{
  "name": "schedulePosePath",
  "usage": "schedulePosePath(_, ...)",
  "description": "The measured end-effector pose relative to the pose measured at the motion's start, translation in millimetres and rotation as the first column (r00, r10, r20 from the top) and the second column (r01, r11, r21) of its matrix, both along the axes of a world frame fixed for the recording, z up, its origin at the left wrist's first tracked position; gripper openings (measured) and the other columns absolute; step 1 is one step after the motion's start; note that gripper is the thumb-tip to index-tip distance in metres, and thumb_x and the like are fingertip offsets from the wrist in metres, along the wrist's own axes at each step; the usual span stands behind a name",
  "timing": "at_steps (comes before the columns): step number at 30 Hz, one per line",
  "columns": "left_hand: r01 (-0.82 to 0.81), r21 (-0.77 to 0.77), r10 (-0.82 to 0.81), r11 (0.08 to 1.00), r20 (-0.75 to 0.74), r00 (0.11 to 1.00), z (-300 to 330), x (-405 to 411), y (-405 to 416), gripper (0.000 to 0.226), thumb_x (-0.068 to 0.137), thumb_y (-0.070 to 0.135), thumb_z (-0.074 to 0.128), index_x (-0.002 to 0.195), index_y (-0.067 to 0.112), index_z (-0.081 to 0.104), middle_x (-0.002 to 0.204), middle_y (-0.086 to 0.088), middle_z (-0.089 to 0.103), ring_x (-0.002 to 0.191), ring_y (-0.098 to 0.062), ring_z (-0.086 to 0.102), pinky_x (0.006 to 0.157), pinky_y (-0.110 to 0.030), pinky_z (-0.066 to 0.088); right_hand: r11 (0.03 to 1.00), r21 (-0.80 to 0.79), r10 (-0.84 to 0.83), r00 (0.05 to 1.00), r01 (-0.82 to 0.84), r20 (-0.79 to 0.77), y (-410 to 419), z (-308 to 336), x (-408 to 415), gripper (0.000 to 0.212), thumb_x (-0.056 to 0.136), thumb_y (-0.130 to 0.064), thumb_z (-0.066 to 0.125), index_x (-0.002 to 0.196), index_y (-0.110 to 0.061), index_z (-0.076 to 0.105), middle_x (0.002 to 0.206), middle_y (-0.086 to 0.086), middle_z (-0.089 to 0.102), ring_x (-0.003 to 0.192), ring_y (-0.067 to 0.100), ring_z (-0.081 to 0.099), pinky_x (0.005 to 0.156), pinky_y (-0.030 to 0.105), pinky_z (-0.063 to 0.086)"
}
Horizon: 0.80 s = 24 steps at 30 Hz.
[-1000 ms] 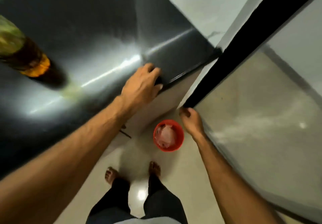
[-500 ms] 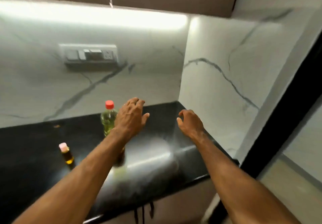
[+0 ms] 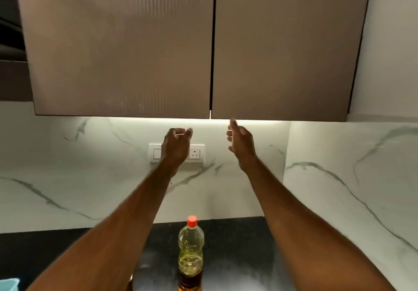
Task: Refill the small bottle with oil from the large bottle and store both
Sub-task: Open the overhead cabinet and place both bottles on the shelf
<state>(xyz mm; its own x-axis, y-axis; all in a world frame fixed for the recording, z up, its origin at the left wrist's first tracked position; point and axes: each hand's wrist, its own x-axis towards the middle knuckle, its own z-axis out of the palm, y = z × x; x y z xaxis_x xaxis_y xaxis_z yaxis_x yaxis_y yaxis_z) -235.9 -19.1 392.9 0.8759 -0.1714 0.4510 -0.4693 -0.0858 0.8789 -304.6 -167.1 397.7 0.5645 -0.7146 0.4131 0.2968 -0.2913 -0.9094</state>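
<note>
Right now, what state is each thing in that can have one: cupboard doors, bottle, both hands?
Left cupboard door: closed.
Right cupboard door: closed.
Large bottle: upright on the black counter, red cap on, untouched.
Left hand: raised below the cupboard, fingers loosely curled, holding nothing.
Right hand: raised, fingers extended towards the door's bottom edge, holding nothing.

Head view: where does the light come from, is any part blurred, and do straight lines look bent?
In the head view the light comes from a bright strip under the wall cabinets, washing the marble backsplash. The left cabinet door is smeared, and the black countertop shows a hazy pale glare beside the large oil bottle. The cabinet edges lean inward, a wide-angle distortion. Both hands, left and right, look dark against the light.
</note>
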Motion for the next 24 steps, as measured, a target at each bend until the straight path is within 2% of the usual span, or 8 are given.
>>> schedulePosePath(2,0.045,-0.112,-0.055,0.993,-0.091,0.994,13,13,-4,0.035,0.093,0.043,0.054,0.105,0.011,0.063,0.105,-0.008,0.067,0.099,-0.026,0.064,0.085,-0.037,0.051,0.979,0.188,0.069,0.995,-0.082,0.070,-1,19,12,0.059,0.099,-0.053,0.040,0.110,0.002,0.061,0.096,0.015,0.064,0.089,0.028,0.062,0.083,0.043,0.053)
schedulePosePath(5,0.150,-0.376,-0.261,0.915,-0.265,0.928,26,24,-10,0.025,0.097,0.034,0.052,0.080,0.016,0.058,0.091,-0.006,0.061,0.090,-0.023,0.059,0.074,-0.031,0.049,0.916,0.376,0.089,0.986,-0.137,0.142,-2,35,25,0.061,0.098,-0.056,0.040,0.118,0.001,0.055,0.111,0.023,0.065,0.106,0.031,0.064,0.088,0.043,0.051)
schedulePosePath(7,0.150,-0.482,-0.346,0.863,-0.349,0.871,30,30,-15,0.023,0.097,0.031,0.052,0.080,0.015,0.054,0.087,-0.006,0.061,0.089,-0.023,0.058,0.078,-0.030,0.050,0.864,0.487,0.046,0.983,-0.128,0.177,-4,37,35,0.051,0.096,-0.053,0.047,0.115,-0.006,0.048,0.113,0.022,0.063,0.109,0.031,0.064,0.085,0.042,0.054)
schedulePosePath(9,0.135,-0.559,-0.405,0.818,-0.392,0.826,31,37,-20,0.020,0.096,0.028,0.055,0.083,0.012,0.055,0.090,-0.010,0.062,0.088,-0.022,0.060,0.080,-0.030,0.053,0.799,0.571,0.063,0.970,-0.191,0.237,-6,35,42,0.044,0.093,-0.049,0.055,0.112,-0.012,0.041,0.108,0.018,0.062,0.103,0.030,0.065,0.078,0.038,0.056)
schedulePosePath(13,0.151,-0.708,-0.530,0.690,-0.353,0.771,36,49,-27,0.018,0.094,0.024,0.058,0.097,0.006,0.060,0.095,-0.013,0.066,0.081,-0.018,0.064,0.074,-0.024,0.058,0.718,0.573,0.178,0.900,-0.395,0.398,-9,39,48,0.034,0.093,-0.037,0.062,0.110,-0.011,0.049,0.099,0.014,0.059,0.098,0.031,0.063,0.083,0.038,0.055)
schedulePosePath(16,0.190,-0.763,-0.589,0.617,-0.288,0.755,37,50,-32,0.031,0.095,0.022,0.057,0.120,0.003,0.057,0.113,-0.014,0.066,0.095,-0.023,0.067,0.075,-0.025,0.058,0.700,0.552,0.196,0.865,-0.453,0.461,-9,41,48,0.020,0.093,-0.028,0.064,0.100,-0.014,0.052,0.115,0.017,0.060,0.111,0.034,0.061,0.087,0.040,0.055)
schedulePosePath(19,0.217,-0.769,-0.607,0.602,-0.264,0.749,37,45,-33,0.037,0.097,0.022,0.053,0.129,0.004,0.051,0.123,-0.014,0.063,0.105,-0.025,0.064,0.082,-0.028,0.056,0.698,0.555,0.190,0.865,-0.452,0.465,-9,40,48,0.013,0.094,-0.021,0.064,0.094,-0.015,0.052,0.125,0.020,0.059,0.115,0.035,0.060,0.087,0.041,0.054)
schedulePosePath(24,0.220,-0.774,-0.604,0.594,-0.248,0.757,38,33,-27,0.035,0.100,0.023,0.046,0.132,0.008,0.047,0.125,-0.014,0.062,0.102,-0.025,0.064,0.088,-0.031,0.053,0.723,0.529,0.209,0.870,-0.445,0.447,-6,37,34,0.008,0.097,-0.017,0.059,0.095,-0.013,0.053,0.122,0.022,0.060,0.104,0.033,0.062,0.085,0.039,0.055)
